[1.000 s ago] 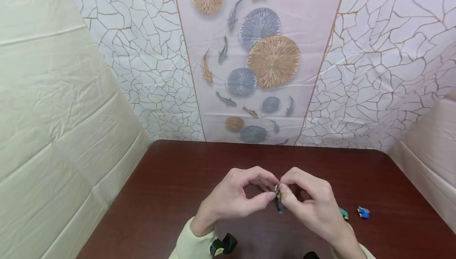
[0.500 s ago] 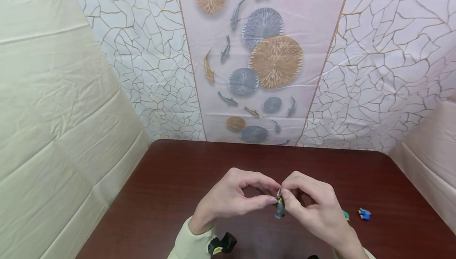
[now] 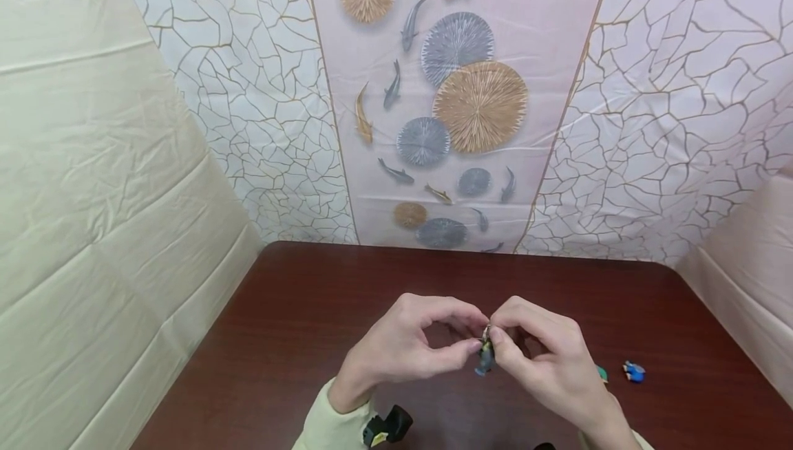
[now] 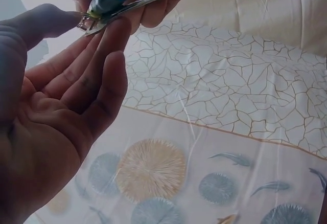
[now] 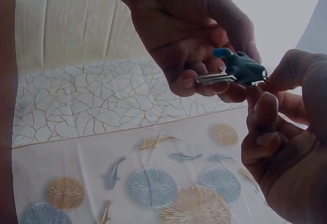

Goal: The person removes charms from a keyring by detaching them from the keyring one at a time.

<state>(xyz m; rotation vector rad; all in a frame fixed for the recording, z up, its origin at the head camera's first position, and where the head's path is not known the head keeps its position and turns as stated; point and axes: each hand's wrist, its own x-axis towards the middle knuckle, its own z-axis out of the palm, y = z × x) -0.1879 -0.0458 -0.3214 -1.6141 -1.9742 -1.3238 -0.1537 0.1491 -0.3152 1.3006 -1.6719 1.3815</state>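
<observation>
Hair clip: a small metal clip (image 3: 484, 357) topped with a blue figure, held up between both hands above the dark wooden worktop (image 3: 297, 340), near its front edge.
Right hand: the right hand (image 3: 545, 360) pinches the clip along its metal blade, the blue figure (image 5: 240, 66) facing down in the wrist view.
Left hand: the left hand (image 3: 409, 347) has thumb and forefinger closed on the clip's hinge end (image 4: 87, 23), the other fingers loosely straight.
Handling: looks light and stiff, with a springy blade; the smooth metal could slip, so the flat blade sides seem the safest hold, not the glued-on figure.
Spares: two more small blue-green pieces (image 3: 633, 371) lie on the worktop to the right.
</observation>
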